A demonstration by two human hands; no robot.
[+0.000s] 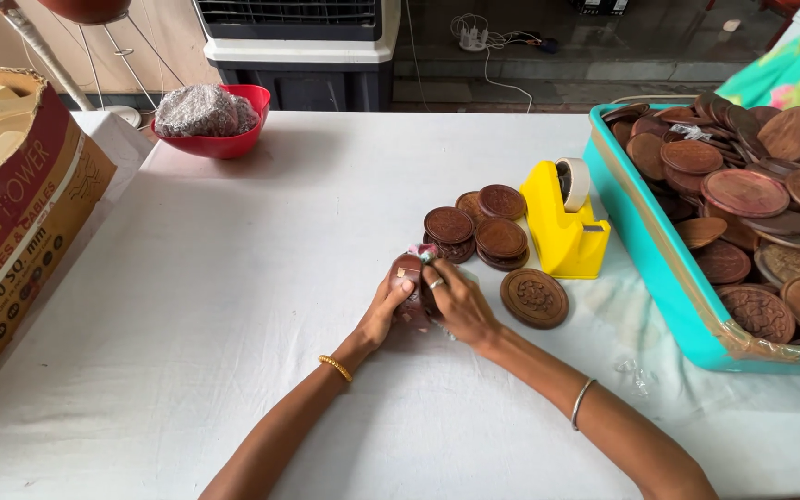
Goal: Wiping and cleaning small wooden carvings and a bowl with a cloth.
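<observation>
Hands meet at the middle of a white-covered bench (233, 306), seen from the head camera: the left hand (383, 310) cups a dark brown carved wooden disc (406, 278) from the side, thumb pressed on its face, while the right hand (456, 301), one ring on a finger, pinches the disc's upper edge, where a scrap of clear wrap shows. Each wrist carries one bangle. Just beyond the hands sit five or so more discs in low stacks (479, 227), and one lighter carved disc (533, 297) lies flat beside the right hand. One yellow tape dispenser (562, 222) stands between the stacks and one turquoise tub (645, 250), which is heaped with dozens of brown discs, too many to count. One red bowl (224, 139) holding a silvery bundle sits at the far edge; one cardboard box (11, 222) stands at the left. Behind the bench are one air cooler (293, 46) and a floor with a power strip (472, 37).
</observation>
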